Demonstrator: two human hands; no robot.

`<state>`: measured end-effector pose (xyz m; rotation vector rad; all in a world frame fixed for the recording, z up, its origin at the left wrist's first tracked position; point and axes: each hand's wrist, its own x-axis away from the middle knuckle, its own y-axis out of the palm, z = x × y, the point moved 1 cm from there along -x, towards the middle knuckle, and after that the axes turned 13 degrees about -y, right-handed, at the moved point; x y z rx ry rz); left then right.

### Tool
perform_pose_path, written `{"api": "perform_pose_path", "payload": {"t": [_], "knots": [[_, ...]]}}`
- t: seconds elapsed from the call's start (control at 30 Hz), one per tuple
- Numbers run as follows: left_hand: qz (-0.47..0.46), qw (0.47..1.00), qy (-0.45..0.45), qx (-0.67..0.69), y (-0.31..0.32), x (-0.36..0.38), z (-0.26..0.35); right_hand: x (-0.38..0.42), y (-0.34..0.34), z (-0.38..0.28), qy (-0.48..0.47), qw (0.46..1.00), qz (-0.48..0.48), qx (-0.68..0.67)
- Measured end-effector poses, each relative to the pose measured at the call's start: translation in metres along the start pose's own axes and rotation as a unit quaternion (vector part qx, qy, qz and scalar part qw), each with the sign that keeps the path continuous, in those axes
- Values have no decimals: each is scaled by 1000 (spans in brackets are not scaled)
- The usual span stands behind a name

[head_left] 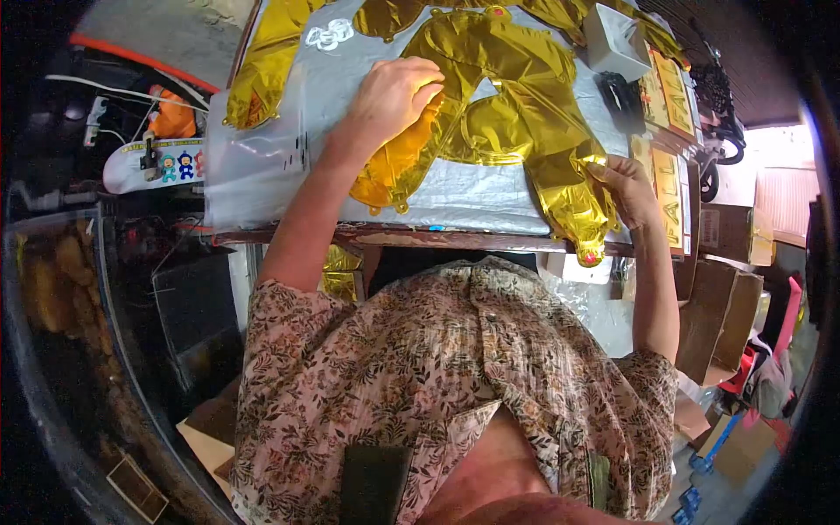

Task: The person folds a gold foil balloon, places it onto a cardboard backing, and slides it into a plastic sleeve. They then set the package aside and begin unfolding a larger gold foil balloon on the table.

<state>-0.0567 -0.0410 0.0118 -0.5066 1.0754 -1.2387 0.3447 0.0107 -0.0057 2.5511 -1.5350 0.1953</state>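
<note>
Deflated gold foil balloons (499, 136) lie joined and flat over the grey table covering (486, 188). My left hand (398, 96) rests on the foil at the upper left, fingers bent together at its edge; what they hold, if anything, is hidden. At the right, my right hand (626, 182) pinches the edge of a gold foil piece between thumb and fingers. That piece's lower end hangs near the table's front edge, with a small pink-red spot on its tip. Another gold foil piece (267, 70) lies at the upper left.
White ribbon coils (329, 35) lie at the back left, above clear plastic bags (254, 144). A white box (617, 39), a black object (619, 101) and printed yellow packets (661, 188) line the right side. Cardboard boxes (717, 315) stand at the lower right.
</note>
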Motion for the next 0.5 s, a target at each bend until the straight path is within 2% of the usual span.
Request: {"api": "perform_pose_path", "payload": {"t": [0.33, 0.5], "knots": [[0, 1000, 7, 26, 14, -20, 4, -5, 2, -9, 8, 999, -24, 36], [-6, 1000, 21, -6, 23, -39, 2, -9, 0, -5, 8, 998, -36, 44]]}}
